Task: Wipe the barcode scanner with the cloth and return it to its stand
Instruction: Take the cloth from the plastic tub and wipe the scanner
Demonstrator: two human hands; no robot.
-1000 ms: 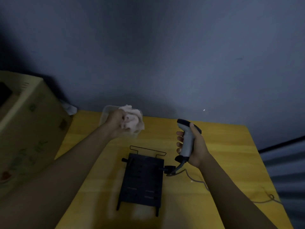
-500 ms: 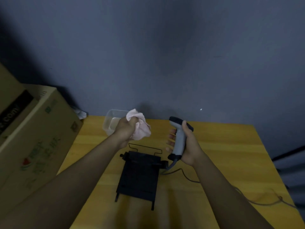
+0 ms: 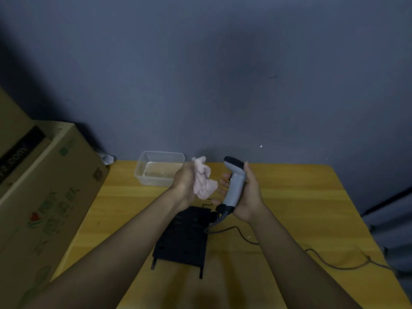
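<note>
A grey barcode scanner (image 3: 235, 184) with a dark head stands upright in my right hand (image 3: 247, 197), which grips its handle above the table. Its cable (image 3: 245, 237) trails off to the right. My left hand (image 3: 184, 182) holds a crumpled pale pink cloth (image 3: 204, 182) just left of the scanner, a small gap apart from it. The black stand (image 3: 185, 237) lies flat on the yellow wooden table (image 3: 301, 208), below both hands and partly hidden by my left forearm.
A clear plastic tub (image 3: 159, 168) holding some liquid sits at the table's back edge, left of the hands. Cardboard boxes (image 3: 40, 197) stand against the table's left side. A grey wall runs behind.
My left hand lifted the cloth out of the tub and carried it right, close to the scanner. My right hand turned the scanner slightly and holds it in place.
</note>
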